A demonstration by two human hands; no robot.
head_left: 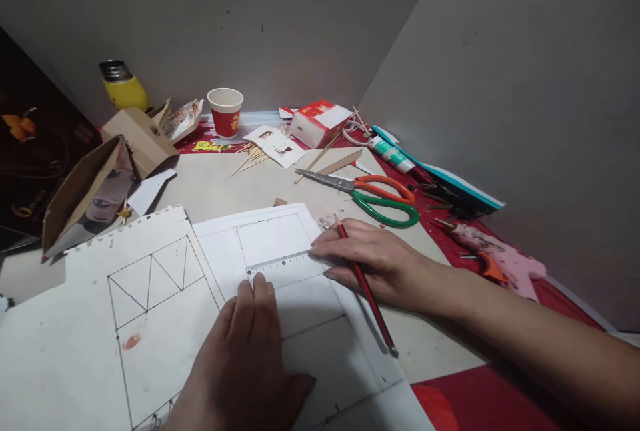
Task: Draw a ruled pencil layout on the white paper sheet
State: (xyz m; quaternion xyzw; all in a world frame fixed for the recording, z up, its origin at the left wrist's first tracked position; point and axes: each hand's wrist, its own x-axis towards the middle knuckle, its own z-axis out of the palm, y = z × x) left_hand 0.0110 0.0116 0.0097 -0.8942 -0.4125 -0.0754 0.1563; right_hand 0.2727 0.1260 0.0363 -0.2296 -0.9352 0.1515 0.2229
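Observation:
A clear ruler (pixel 280 262) lies across a white sheet (pixel 320 358) marked with ruled pencil lines. My left hand (pixel 250 344) rests on the sheet, its fingertips at the ruler's left end and its thumb spread to the side. At the other end, my right hand (pixel 380 258) touches the ruler with its fingertips. A red and black pencil (pixel 367 291) is held between that hand's fingers, point up and away, blunt end toward me. Left of the sheet, a drawing page (pixel 160 344) with a torn perforated edge shows a zigzag truss pattern.
Beyond my hands lie scissors (pixel 355 188) with orange and green handles. A pink glue gun (pixel 500 254) and a white-green tube (pixel 393 154) are on the right. Farther back are a paper cup (pixel 225 114), wooden sticks (pixel 250 158) and a red-white box (pixel 320 121). Cut cardboard (pixel 137 141) stands left.

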